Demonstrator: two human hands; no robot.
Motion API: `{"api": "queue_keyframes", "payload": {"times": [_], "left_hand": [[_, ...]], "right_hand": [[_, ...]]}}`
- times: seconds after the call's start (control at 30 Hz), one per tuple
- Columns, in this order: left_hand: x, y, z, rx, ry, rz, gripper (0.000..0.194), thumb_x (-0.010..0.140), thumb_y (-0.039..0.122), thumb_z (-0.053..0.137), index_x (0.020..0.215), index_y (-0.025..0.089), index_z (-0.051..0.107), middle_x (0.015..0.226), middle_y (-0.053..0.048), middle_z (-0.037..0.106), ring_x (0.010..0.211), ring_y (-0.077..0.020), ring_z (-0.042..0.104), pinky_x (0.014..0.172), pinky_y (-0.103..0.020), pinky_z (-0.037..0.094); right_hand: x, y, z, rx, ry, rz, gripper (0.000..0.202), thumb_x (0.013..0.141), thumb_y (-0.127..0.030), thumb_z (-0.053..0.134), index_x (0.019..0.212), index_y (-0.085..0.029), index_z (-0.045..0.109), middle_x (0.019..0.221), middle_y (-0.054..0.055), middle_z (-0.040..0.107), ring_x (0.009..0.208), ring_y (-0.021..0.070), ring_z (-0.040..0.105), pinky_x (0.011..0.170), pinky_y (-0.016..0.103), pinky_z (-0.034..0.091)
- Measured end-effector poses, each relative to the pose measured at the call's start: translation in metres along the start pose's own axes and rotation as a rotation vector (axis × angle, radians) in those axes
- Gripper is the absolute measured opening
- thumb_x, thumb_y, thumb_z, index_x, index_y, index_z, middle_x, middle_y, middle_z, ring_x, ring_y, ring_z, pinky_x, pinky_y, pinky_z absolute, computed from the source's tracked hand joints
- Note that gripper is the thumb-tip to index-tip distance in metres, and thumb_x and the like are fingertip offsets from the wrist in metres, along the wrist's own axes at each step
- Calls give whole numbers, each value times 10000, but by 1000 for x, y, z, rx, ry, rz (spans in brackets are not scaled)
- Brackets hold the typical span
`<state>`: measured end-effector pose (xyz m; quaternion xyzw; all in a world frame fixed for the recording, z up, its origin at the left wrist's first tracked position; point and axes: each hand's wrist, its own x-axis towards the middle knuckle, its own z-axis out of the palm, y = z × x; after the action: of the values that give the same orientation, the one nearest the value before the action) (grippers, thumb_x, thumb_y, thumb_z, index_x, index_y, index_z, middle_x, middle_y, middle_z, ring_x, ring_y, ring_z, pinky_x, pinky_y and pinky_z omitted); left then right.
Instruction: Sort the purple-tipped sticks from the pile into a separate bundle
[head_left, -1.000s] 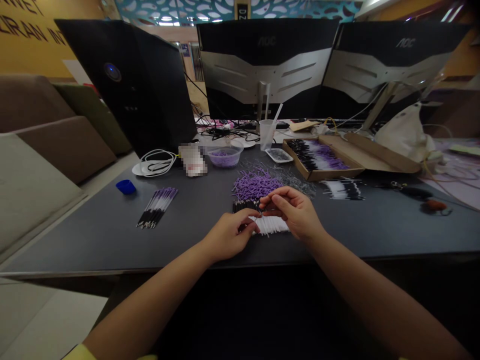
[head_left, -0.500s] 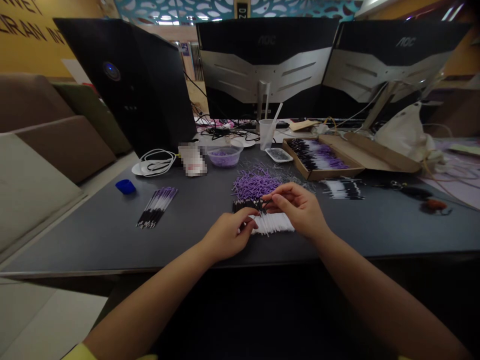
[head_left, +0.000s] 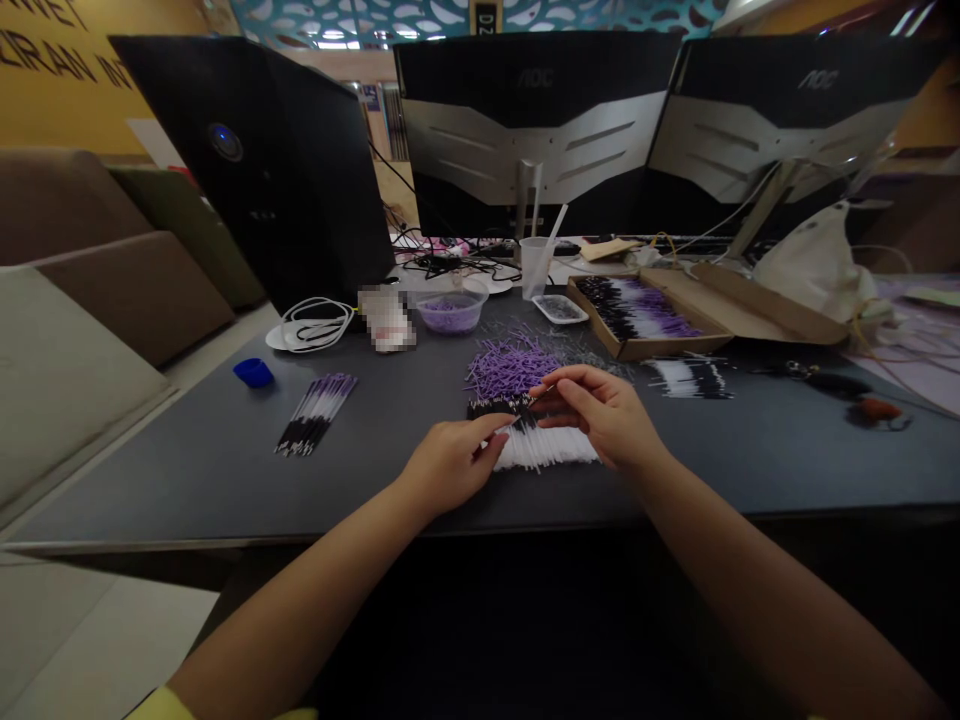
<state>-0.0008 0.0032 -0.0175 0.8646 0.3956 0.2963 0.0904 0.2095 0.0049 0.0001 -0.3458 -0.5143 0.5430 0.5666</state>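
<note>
My left hand (head_left: 454, 462) is closed in a pinch, with the pale tip of a thin stick showing at its fingertips. Opposite it, my right hand (head_left: 611, 415) has thumb and forefinger pressed together over a slim dark piece too small to name; its other fingers are curled loosely. Under both hands lies a row of white sticks (head_left: 551, 448) with black upper parts and shiny tips, partly hidden by the fingers. Just behind them is a heap of short purple tubes (head_left: 506, 368), with clear tubes (head_left: 589, 355) scattered at its right.
Left on the desk are a bundle of purple, white and black sticks (head_left: 315, 415) and a blue cap (head_left: 253, 373). Behind stand a tub (head_left: 452, 318), a plastic cup (head_left: 534, 270), a small tray (head_left: 561, 310) and an open carton (head_left: 637, 348). More sticks (head_left: 690, 378) lie right.
My hands have drawn slightly apart. The right hand has shifted a little to the right, and its fingertips are farther from the left hand's.
</note>
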Motion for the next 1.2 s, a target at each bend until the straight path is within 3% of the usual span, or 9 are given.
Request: {"api": "queue_keyframes", "payload": {"times": [0.37,0.73,0.93,1.2], "left_hand": [[-1,-2,2,26,36,45,289,909,260,501,1151,199,648,886,-23,738,611,-127,643,613,-237,478],[-1,-1,4,-47,-6,8,272,905,266,505,1137,197,630,794,-8,733,613,-127,648,608,-228,459],[-1,0,3,-78,-14,10,264,901,264,517,1135,208,626,812,-3,737,600,-120,639,601,-226,453],[0,2,2,-96,-22,-10,269,904,273,513,1140,214,628,801,3,730,600,-112,631,601,-219,453]], "right_hand": [[2,3,-1,-41,7,-7,218,768,-363,712,896,-192,668,881,49,736,765,176,712,678,330,608],[2,8,2,-17,-18,19,212,747,-364,729,850,-181,697,873,47,723,723,158,701,658,316,605],[0,3,4,-218,-41,-66,248,803,-400,658,858,-160,695,895,70,717,560,110,649,466,226,524],[-2,0,3,-193,23,-109,243,833,-402,618,869,-166,663,933,71,719,497,97,624,455,240,524]]}}
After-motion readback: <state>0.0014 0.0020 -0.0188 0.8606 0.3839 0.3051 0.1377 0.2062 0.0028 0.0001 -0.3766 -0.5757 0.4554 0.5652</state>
